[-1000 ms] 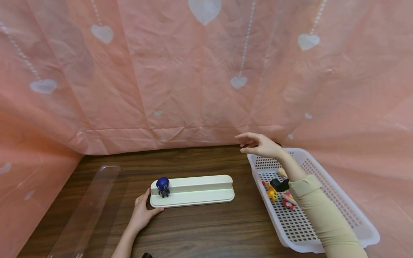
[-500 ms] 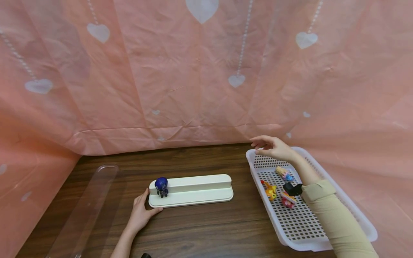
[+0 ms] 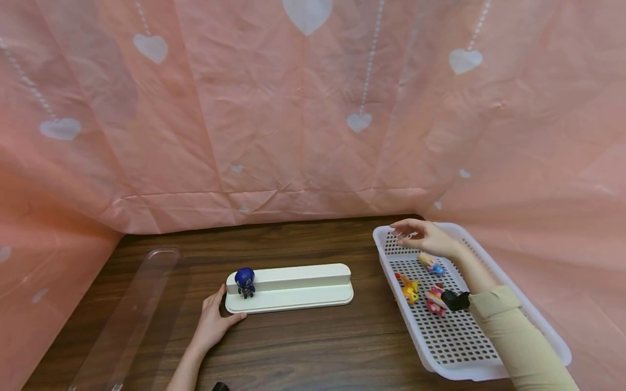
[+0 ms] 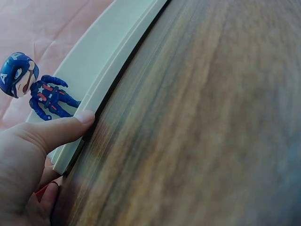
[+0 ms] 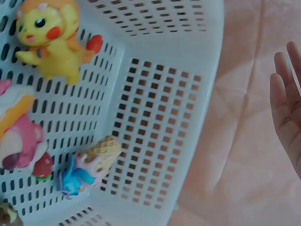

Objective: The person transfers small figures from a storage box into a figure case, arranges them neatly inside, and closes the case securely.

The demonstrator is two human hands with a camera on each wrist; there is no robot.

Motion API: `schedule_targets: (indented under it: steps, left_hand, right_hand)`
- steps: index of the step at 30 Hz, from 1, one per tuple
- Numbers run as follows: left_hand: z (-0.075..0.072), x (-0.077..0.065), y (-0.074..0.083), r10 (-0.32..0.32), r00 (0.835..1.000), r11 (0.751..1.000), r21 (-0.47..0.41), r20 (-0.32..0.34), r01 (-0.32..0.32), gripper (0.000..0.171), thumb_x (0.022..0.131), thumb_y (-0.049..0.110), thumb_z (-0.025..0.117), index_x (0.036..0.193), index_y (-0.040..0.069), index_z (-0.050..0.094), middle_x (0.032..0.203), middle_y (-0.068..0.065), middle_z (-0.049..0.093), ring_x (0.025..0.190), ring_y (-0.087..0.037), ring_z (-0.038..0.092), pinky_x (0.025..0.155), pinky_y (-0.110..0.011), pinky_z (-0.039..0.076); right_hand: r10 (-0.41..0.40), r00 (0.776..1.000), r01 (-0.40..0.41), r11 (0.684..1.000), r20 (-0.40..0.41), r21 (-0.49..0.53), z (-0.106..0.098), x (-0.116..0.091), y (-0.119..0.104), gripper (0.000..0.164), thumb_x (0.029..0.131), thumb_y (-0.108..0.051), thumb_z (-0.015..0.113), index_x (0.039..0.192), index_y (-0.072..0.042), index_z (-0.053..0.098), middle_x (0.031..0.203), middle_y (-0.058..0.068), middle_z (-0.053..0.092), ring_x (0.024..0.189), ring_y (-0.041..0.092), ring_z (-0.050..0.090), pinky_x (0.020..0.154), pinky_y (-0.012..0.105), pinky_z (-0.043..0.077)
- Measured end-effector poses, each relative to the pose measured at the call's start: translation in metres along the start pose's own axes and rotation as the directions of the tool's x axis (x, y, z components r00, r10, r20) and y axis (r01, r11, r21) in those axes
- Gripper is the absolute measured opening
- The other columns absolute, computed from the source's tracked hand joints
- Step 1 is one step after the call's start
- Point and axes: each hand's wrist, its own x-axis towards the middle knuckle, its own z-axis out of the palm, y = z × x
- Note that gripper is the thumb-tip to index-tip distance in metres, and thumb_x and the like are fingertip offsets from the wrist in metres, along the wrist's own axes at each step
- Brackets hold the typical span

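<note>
My left hand [image 3: 212, 324] holds the left end of a long white stepped display stand [image 3: 305, 299], thumb on its front edge and fingers round the end. A small blue-helmeted figurine [image 3: 245, 283] stands upright on the stand's left part; the left wrist view shows the figurine [image 4: 44, 89] just beyond the thumb. My right hand [image 3: 426, 239] hovers above the far end of a white perforated basket [image 3: 407, 320], fingers relaxed and holding nothing. Below it in the basket lie a blue figure with an ice-cream cone [image 3: 431, 264], a yellow figurine [image 3: 410, 292] and a pink figurine [image 3: 434, 302].
A long clear plastic cover [image 3: 132, 320] lies on the dark wooden table [image 3: 303, 347] at the left. A pink curtain [image 3: 293, 136] with hearts hangs behind the table and along its sides. In the right wrist view, part of a brownish toy [image 5: 9, 215] shows at the lower left.
My right hand has moved right and down, from beside the basket's far left corner to over its far end. My left hand, the stand and the blue figurine stay in place.
</note>
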Motion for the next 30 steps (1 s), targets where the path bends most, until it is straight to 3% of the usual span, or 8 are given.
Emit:
schedule_targets:
  steps: [12, 22, 30]
  left_hand:
    - [0.004, -0.001, 0.001, 0.009, 1.000, 1.000, 0.002, -0.002, -0.009, 0.102, 0.075, 0.022, 0.085, 0.149, -0.014, 0.023, 0.146, -0.036, 0.035, 0.134, -0.045, 0.025, 0.110, -0.060, 0.025]
    - [0.004, 0.000, 0.001, 0.025, 1.000, 1.000, 0.009, -0.016, -0.025, 0.102, 0.075, 0.022, 0.086, 0.148, -0.014, 0.024, 0.145, -0.037, 0.035, 0.133, -0.046, 0.026, 0.109, -0.061, 0.026]
    - [0.006, 0.000, 0.001, 0.009, 1.000, 1.000, -0.016, -0.005, -0.009, 0.102, 0.075, 0.021, 0.085, 0.149, -0.013, 0.023, 0.147, -0.033, 0.036, 0.135, -0.044, 0.024, 0.110, -0.060, 0.024]
  right_hand:
    - [0.065, 0.996, -0.068, 0.997, -0.059, -0.046, -0.009, -0.024, 0.032, 0.038, 0.090, -0.002, 0.065, 0.125, 0.010, 0.057, 0.110, 0.019, 0.066, 0.094, 0.010, 0.062, 0.076, 0.024, 0.052]
    - [0.123, 0.991, -0.127, 0.990, -0.061, -0.068, -0.012, -0.037, 0.056, 0.041, 0.091, -0.001, 0.062, 0.127, 0.016, 0.053, 0.114, 0.029, 0.063, 0.096, 0.021, 0.064, 0.078, 0.023, 0.051]
    - [0.178, 0.978, -0.187, 0.979, -0.104, -0.082, -0.015, -0.047, 0.080, 0.043, 0.090, -0.002, 0.064, 0.128, 0.013, 0.054, 0.116, 0.031, 0.062, 0.101, 0.035, 0.061, 0.078, 0.024, 0.051]
